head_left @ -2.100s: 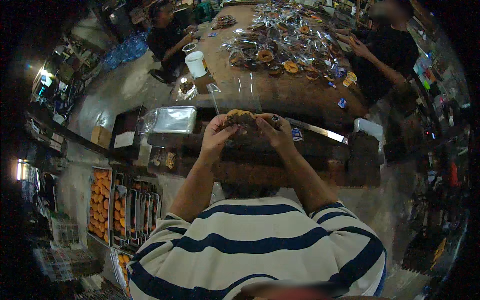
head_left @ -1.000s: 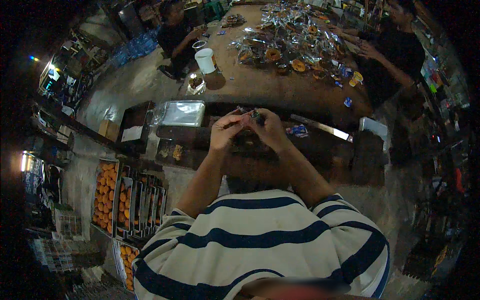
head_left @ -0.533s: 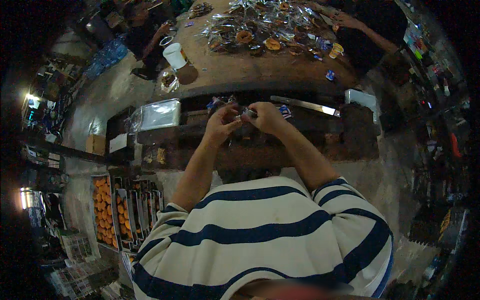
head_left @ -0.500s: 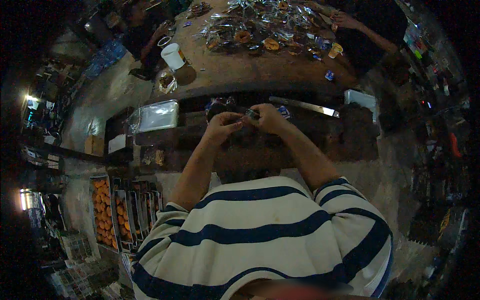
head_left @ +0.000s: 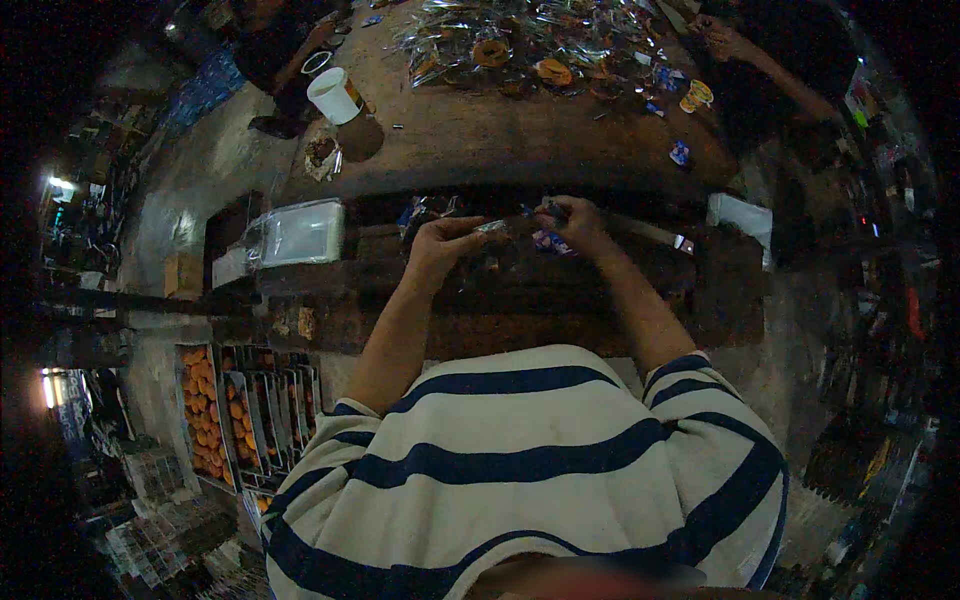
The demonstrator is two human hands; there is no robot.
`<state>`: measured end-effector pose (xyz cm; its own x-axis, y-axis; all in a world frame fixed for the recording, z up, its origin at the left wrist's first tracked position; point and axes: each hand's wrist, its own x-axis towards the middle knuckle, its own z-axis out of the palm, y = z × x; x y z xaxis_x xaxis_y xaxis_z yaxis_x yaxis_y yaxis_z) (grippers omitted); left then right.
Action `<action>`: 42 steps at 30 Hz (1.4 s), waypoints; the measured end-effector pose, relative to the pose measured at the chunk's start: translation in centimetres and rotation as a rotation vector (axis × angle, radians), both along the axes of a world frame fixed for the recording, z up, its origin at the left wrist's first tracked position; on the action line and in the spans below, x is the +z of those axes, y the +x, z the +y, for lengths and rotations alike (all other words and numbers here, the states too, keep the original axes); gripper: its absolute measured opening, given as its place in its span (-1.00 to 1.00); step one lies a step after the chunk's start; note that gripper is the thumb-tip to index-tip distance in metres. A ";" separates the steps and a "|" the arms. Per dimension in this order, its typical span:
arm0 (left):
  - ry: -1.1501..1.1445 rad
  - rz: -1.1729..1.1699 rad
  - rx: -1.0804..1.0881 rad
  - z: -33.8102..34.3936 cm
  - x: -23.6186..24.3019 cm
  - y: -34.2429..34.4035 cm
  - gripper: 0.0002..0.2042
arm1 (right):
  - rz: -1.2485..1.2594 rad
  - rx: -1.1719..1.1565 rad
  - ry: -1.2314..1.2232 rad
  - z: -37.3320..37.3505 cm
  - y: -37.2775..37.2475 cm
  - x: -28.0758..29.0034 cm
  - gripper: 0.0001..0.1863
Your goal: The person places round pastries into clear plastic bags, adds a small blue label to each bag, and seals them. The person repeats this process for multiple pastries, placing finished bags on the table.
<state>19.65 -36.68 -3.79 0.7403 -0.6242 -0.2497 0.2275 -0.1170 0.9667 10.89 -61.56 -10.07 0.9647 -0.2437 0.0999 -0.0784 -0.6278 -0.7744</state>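
Observation:
At the dark wooden bench point(head_left: 400, 330) my left hand point(head_left: 443, 243) is closed on a small shiny wrapper point(head_left: 490, 227), thumb and fingers pinched at it. To its right, my right hand point(head_left: 572, 222) has curled fingers round a small dark object that I cannot make out. Blue-and-white packets point(head_left: 550, 241) lie just below my right hand, and more packets point(head_left: 420, 210) sit beyond my left hand. A stack of clear plastic bags point(head_left: 298, 233) is to the left, and a long flat metal blade point(head_left: 650, 230) lies to the right.
The table point(head_left: 510, 140) carries a pile of bagged rings point(head_left: 490, 52), a white bucket point(head_left: 335, 96) and loose packets. Two people's arms point(head_left: 318, 38) point(head_left: 742, 48) work at either side. Trays of orange-brown pieces point(head_left: 205, 410) stand lower left; a metal container point(head_left: 740, 225) is at right.
My hands have drawn apart, the right moving right. The golden, dark-topped piece held two seconds ago no longer shows between them. The table appears higher in the picture.

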 end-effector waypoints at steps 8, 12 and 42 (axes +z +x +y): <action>-0.032 -0.221 0.023 4.1 3.0 -3.2 -0.80 | -0.034 0.361 0.266 8.1 -1.2 9.3 -0.76; -0.026 -0.430 0.144 5.9 4.7 -6.0 -0.86 | -0.494 0.069 0.856 12.9 -1.0 10.5 -0.81; 0.728 -1.038 0.314 8.6 -8.5 4.7 -0.27 | 0.412 -0.374 -0.643 -20.4 21.6 -9.8 -0.48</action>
